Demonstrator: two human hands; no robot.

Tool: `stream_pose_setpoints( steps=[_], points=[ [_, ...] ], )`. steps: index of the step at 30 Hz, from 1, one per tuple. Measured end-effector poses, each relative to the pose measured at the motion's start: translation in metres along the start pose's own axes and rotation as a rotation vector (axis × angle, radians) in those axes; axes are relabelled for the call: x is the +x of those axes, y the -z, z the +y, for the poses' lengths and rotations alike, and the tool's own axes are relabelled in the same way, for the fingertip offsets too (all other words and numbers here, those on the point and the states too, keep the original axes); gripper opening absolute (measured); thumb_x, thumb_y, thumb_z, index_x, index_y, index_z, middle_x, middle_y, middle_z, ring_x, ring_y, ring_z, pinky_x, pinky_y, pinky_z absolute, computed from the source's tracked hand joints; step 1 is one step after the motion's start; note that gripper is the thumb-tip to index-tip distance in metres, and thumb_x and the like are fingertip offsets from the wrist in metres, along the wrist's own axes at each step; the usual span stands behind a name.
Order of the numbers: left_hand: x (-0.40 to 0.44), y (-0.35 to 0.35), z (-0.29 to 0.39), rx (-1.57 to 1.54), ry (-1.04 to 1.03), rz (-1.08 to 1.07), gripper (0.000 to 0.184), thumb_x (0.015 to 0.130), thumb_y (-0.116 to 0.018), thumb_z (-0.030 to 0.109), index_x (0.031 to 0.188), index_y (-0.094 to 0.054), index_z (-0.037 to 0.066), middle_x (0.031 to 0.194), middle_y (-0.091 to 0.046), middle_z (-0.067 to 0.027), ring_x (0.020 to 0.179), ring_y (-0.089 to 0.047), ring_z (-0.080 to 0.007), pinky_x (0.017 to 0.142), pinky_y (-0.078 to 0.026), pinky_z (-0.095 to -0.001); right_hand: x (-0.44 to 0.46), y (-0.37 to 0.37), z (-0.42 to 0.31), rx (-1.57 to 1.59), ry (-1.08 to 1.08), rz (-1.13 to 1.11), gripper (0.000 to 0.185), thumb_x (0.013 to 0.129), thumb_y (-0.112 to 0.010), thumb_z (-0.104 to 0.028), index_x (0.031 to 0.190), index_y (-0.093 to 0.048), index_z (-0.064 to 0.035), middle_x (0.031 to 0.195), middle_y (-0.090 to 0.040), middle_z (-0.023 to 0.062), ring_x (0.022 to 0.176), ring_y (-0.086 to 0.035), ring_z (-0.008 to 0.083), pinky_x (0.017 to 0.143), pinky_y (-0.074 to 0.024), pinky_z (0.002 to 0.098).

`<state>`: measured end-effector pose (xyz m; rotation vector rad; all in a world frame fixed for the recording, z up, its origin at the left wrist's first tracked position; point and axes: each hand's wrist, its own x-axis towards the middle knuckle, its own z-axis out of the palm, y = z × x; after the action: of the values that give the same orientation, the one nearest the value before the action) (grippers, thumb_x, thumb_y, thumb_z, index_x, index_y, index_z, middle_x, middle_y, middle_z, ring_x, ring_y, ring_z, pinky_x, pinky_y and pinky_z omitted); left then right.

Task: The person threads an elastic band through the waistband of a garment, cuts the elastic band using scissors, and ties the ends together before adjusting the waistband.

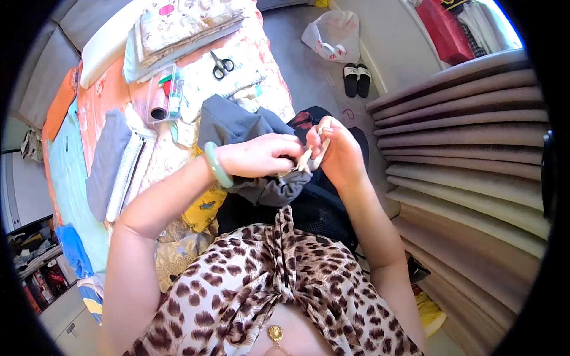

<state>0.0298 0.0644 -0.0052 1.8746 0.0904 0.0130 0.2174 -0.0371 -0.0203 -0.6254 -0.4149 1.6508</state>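
Observation:
A dark grey garment (237, 121) with a gathered edge lies across my lap. My left hand (258, 155), with a pale green bangle at the wrist, is closed at that gathered edge, where a cream-white elastic band (304, 160) comes out. The band looks pinched in its fingers. My right hand (339, 151) is closed too, thumb and fingers pinching the same light band just to the right. The two hands are close together, a small gap between their fingertips. Parts of the band are hidden behind the fingers.
Black-handled scissors (221, 65) lie on the bed among cloth. A clear plastic box (163, 98) holds thread and small items. Folded fabrics (184, 26) are stacked behind. Black slippers (357, 80) and a white plastic bag (333, 35) are on the floor. Pleated curtain (463, 154) hangs at right.

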Motion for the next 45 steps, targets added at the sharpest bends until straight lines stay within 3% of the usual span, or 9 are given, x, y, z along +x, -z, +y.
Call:
stream_pose_setpoints(
  steps=[3, 6, 11, 16, 21, 28, 32, 40, 45],
  points=[
    [0.002, -0.020, -0.005, -0.655, 0.238, 0.154, 0.017, 0.095, -0.060, 0.016, 0.106, -0.065, 0.003, 0.099, -0.060, 0.0043, 0.088, -0.052, -0.0034, 0.078, -0.043, -0.0208, 0.004, 0.017, -0.005, -0.053, -0.001, 0.107, 0.011, 0.090, -0.051, -0.014, 0.083, -0.051, -0.0062, 0.087, -0.061, 0.0111, 0.068, -0.056, 0.0151, 0.063, -0.0471, 0.0265],
    [0.006, -0.032, -0.015, -0.772, 0.220, 0.229, 0.013, 0.095, -0.062, 0.014, 0.102, -0.066, 0.004, 0.094, -0.061, 0.0059, 0.083, -0.052, -0.0014, 0.075, -0.042, -0.0182, 0.001, 0.025, -0.011, -0.450, -0.115, 0.190, 0.010, 0.090, -0.055, -0.015, 0.085, -0.055, -0.0063, 0.093, -0.063, 0.0105, 0.070, -0.058, 0.0133, 0.067, -0.0472, 0.0261],
    [0.007, -0.035, -0.003, -0.521, 0.317, 0.372, 0.009, 0.092, -0.064, 0.011, 0.095, -0.066, 0.003, 0.085, -0.061, 0.0031, 0.079, -0.053, -0.0031, 0.071, -0.044, -0.0216, -0.021, 0.019, -0.032, -1.275, 0.362, 0.244, 0.033, 0.086, -0.066, -0.009, 0.119, -0.061, -0.0044, 0.106, -0.065, 0.0064, 0.103, -0.060, 0.0165, 0.086, -0.0444, 0.0285],
    [0.014, -0.048, 0.002, -0.290, 0.173, 0.495, 0.012, 0.090, -0.063, 0.011, 0.095, -0.064, 0.000, 0.081, -0.060, -0.0018, 0.078, -0.056, -0.0090, 0.073, -0.046, -0.0270, -0.036, -0.026, -0.042, -1.622, 0.440, -0.029, 0.027, 0.079, -0.068, -0.002, 0.105, -0.068, -0.0079, 0.101, -0.061, 0.0123, 0.098, -0.061, 0.0307, 0.084, -0.0488, 0.0376],
    [0.016, -0.046, 0.007, -0.098, 0.180, 0.516, 0.015, 0.089, -0.064, 0.013, 0.095, -0.063, 0.000, 0.082, -0.063, -0.0074, 0.077, -0.058, -0.0116, 0.073, -0.047, -0.0279, -0.028, -0.021, -0.035, -1.557, 0.397, -0.030, 0.011, 0.084, -0.066, -0.007, 0.095, -0.064, -0.0049, 0.088, -0.062, 0.0083, 0.082, -0.063, 0.0242, 0.072, -0.0503, 0.0342],
    [0.020, -0.053, -0.004, -0.331, 0.254, 0.628, 0.015, 0.093, -0.062, 0.015, 0.093, -0.063, 0.000, 0.080, -0.062, -0.0018, 0.073, -0.054, -0.0070, 0.068, -0.046, -0.0249, -0.016, 0.019, -0.012, -0.768, -0.069, 0.282, 0.012, 0.095, -0.061, -0.014, 0.094, -0.061, -0.0022, 0.082, -0.059, -0.0001, 0.072, -0.054, 0.0065, 0.066, -0.0447, 0.0215],
    [0.018, -0.054, -0.012, -0.445, 0.253, 0.626, 0.016, 0.096, -0.060, 0.015, 0.093, -0.063, -0.001, 0.082, -0.061, 0.0035, 0.074, -0.052, -0.0045, 0.067, -0.045, -0.0228, -0.032, 0.006, -0.024, -1.290, 0.350, 0.227, 0.010, 0.086, -0.069, -0.007, 0.093, -0.064, -0.0017, 0.080, -0.061, 0.0035, 0.072, -0.062, 0.0119, 0.064, -0.0484, 0.0256],
    [0.020, -0.056, -0.006, -0.343, 0.249, 0.702, 0.016, 0.093, -0.063, 0.016, 0.089, -0.061, 0.001, 0.080, -0.063, -0.0026, 0.074, -0.057, -0.0111, 0.069, -0.046, -0.0280, -0.026, -0.010, -0.013, -1.756, 0.612, 0.129, 0.014, 0.073, -0.071, -0.004, 0.080, -0.059, -0.0063, 0.076, -0.058, 0.0081, 0.072, -0.062, 0.0277, 0.062, -0.0501, 0.0376],
    [0.017, -0.048, 0.017, 0.563, 0.091, 0.860, 0.017, 0.076, -0.073, 0.008, 0.081, -0.058, 0.005, 0.079, -0.060, -0.0083, 0.077, -0.059, -0.0272, 0.071, -0.046, -0.0357, -0.025, -0.012, -0.006, -1.742, 0.600, 0.177, 0.017, 0.070, -0.072, -0.004, 0.076, -0.056, -0.0062, 0.073, -0.057, 0.0081, 0.070, -0.062, 0.0275, 0.061, -0.0501, 0.0372]
  ],
)
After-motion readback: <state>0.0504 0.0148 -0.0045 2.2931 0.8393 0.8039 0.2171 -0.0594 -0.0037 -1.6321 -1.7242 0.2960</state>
